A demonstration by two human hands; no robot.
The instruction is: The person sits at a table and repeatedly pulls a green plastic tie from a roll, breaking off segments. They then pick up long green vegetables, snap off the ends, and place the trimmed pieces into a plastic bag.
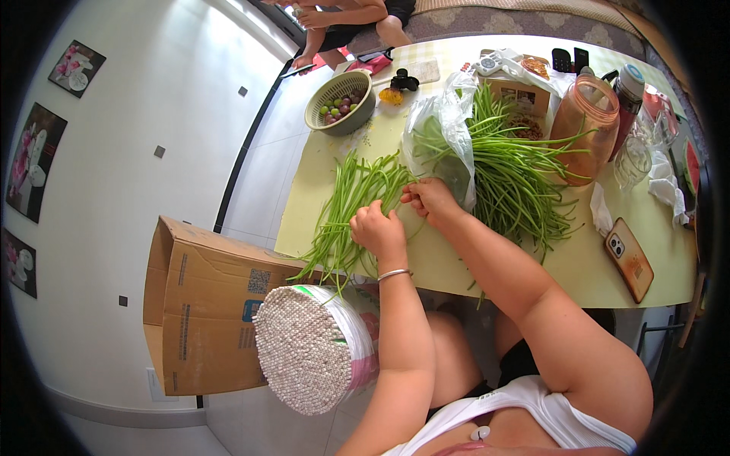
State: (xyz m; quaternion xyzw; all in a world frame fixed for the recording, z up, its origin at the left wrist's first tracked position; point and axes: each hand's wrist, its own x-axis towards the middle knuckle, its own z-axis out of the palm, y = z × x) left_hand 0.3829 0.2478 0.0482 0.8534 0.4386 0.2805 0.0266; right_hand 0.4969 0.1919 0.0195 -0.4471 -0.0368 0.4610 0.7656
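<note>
Long, thin green vegetable stems [353, 190] lie in a loose pile on the pale yellow tabletop, some hanging over its near left edge. My left hand [380, 232], with a silver bangle at the wrist, is over this pile's right side. Its fingers are curled, and what they hold is hidden. Just right of it, my right hand [432, 199] pinches a thin green stem with thumb and fingertips. A larger heap of the same stems [517, 178] lies right of my right hand, partly in a clear plastic bag [449, 137].
A colander of grapes [312, 114] stands at the far left. An orange jar [585, 129], a bottle [630, 95] and a phone [630, 258] are on the right. Below the left edge are a cardboard box [217, 304] and a pebbly round bundle [304, 349]. Another person [350, 15] sits beyond.
</note>
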